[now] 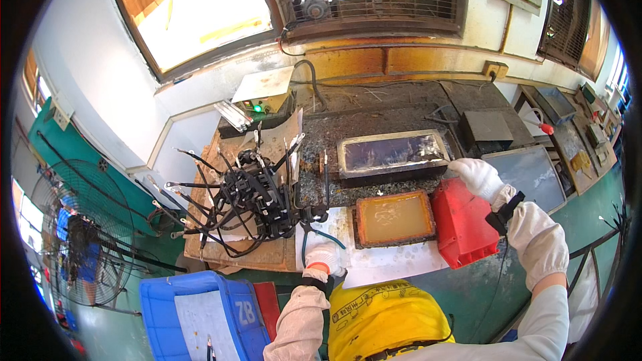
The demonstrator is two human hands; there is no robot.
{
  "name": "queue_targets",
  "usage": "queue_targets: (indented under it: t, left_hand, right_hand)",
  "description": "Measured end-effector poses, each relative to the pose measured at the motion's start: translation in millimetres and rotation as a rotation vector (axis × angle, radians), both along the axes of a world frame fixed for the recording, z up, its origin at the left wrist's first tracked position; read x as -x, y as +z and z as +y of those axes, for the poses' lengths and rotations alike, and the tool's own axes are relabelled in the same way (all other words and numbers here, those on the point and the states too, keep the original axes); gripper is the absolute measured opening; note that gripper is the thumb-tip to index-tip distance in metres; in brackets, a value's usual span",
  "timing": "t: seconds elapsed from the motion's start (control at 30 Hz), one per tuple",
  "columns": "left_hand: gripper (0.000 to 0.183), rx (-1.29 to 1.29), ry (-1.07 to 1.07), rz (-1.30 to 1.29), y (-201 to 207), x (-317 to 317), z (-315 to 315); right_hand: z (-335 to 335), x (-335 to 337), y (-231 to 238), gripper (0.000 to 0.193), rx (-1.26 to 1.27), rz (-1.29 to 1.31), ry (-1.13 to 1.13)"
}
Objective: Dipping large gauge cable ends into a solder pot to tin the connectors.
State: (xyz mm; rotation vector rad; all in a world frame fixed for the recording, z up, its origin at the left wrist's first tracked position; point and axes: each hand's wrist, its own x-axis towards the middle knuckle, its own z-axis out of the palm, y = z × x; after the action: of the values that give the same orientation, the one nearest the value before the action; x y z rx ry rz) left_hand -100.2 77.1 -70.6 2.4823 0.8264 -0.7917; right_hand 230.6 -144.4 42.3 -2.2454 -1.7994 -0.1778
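A tangled bundle of black cables (257, 194) is placed at left. To its right, a black rectangular metal bath (391, 152) is set, far from an orange-rimmed rectangular tray (360, 222). The white-gloved right hand (478, 178) is held, fingers curled, near the bath's right end; its grip cannot be told. The white-gloved left hand (326, 258) is positioned by spread teal-handled pliers (327, 235); whether they are gripped cannot be told.
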Motion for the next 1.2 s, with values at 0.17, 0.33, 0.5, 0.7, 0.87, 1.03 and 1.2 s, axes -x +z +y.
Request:
queue_targets:
  t: [0.17,0.33,0.5,0.7,0.87,1.03,1.2]
  left_hand:
    - [0.060,-0.004,0.004,-0.019,0.8,1.3,0.3]
    - [0.064,0.012,-0.001,0.010,1.9,0.7,0.5]
    - [0.066,0.010,-0.012,-0.004,-2.0,2.9,2.5]
    - [0.065,0.035,-0.005,0.024,6.8,-1.0,1.3]
    - [0.063,0.035,-0.011,0.003,5.4,1.1,1.5]
    - [0.063,0.009,-0.007,0.007,1.5,1.2,2.2]
    - [0.065,-0.003,0.007,-0.002,3.0,2.0,0.2]
  right_hand:
    - [-7.7,3.0,-9.0,0.031,0.040,-0.270,0.184]
    - [-9.8,1.6,-15.3,0.030,0.010,-0.305,0.214]
    - [-11.4,2.9,-14.5,0.030,0.004,-0.306,0.186]
    - [-15.4,-10.9,-17.5,0.029,-0.111,-0.221,0.076]
    - [-9.0,-14.2,-6.0,0.024,-0.241,0.037,-0.227]
    - [2.2,-21.2,-10.4,0.020,-0.551,0.456,-0.313]
    - [9.6,-7.4,-8.9,0.020,-0.534,0.568,-0.295]
